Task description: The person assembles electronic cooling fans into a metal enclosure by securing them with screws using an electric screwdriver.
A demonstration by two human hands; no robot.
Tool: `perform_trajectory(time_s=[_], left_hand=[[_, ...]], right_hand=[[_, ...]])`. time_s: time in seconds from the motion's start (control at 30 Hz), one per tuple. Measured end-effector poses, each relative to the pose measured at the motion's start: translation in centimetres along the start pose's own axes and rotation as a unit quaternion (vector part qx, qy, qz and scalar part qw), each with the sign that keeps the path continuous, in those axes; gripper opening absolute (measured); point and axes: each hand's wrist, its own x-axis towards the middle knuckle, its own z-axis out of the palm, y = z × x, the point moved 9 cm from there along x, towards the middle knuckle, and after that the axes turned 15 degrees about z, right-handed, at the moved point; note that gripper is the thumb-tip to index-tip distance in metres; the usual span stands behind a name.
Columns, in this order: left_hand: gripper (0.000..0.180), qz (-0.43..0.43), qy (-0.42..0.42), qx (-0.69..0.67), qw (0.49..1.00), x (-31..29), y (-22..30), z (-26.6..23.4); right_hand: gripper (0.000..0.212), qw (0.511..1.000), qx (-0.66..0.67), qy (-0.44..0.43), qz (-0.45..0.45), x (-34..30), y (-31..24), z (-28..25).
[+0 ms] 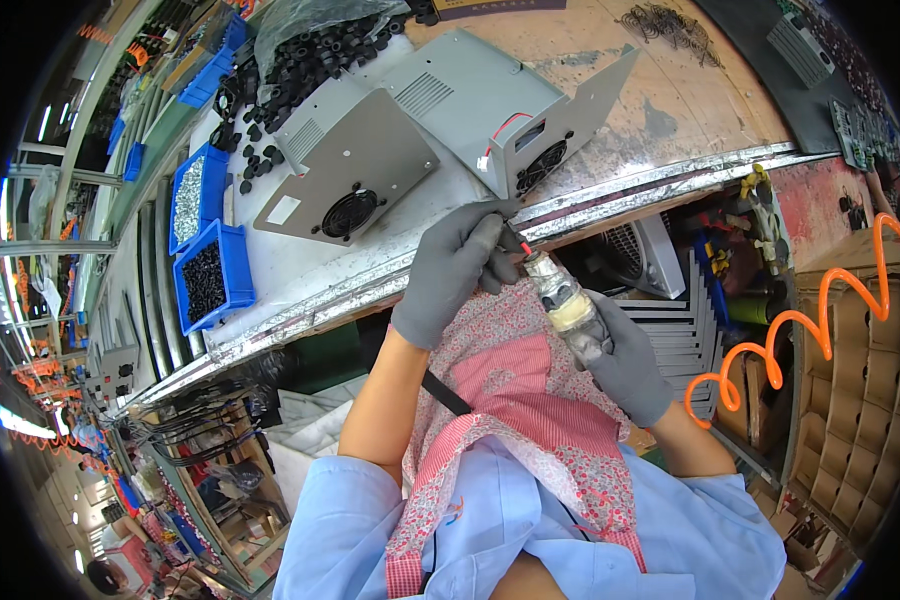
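In grey gloves, both my hands are near the table's front edge. My right hand (625,365) is wrapped round an air screwdriver (570,308), a worn silver cylinder with yellowish tape about its middle. Its narrow, red-marked end points up and left at my left hand (455,265). The left fingers are pinched together by that end, and a small dark piece shows at the fingertips; its kind is unclear. Just beyond, a grey metal housing (480,95) with a fan and a red wire stands on the table. Left of it a second grey housing (370,160) with a round fan leans.
Blue bins hold black screws (232,300) and silver screws (215,165) at left. Black plastic parts (315,60) are heaped behind the housings. An orange coiled hose (775,350) hangs at right beside a divided cardboard box (860,400). Grey metal parts (670,330) lie below the table.
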Motion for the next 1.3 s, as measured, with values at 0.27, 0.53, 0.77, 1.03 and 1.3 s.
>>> perform_trajectory(time_s=[0.27,0.53,0.77,1.03,1.3], left_hand=[[0.029,-0.001,0.053,0.075,0.996,-0.1,-1.2,-1.6],[0.030,0.094,0.132,0.005,0.987,1.9,-1.3,-3.3],[0.024,0.067,0.121,0.023,0.990,3.0,-2.2,-2.5],[0.020,0.080,0.110,0.051,0.989,3.1,-1.7,-2.3],[0.020,0.034,0.114,0.022,0.993,2.1,-1.6,-3.0]], right_hand=[[0.054,0.999,0.002,0.028,-0.027,-0.2,-0.2,-1.0],[0.047,0.992,-0.017,0.028,0.118,1.2,2.1,-2.0],[0.048,0.995,-0.073,0.038,0.047,2.5,1.4,-2.4],[0.046,0.997,-0.058,0.020,0.042,2.4,-0.5,-2.5],[0.046,0.995,0.002,-0.016,0.102,2.3,-0.2,-2.1]])
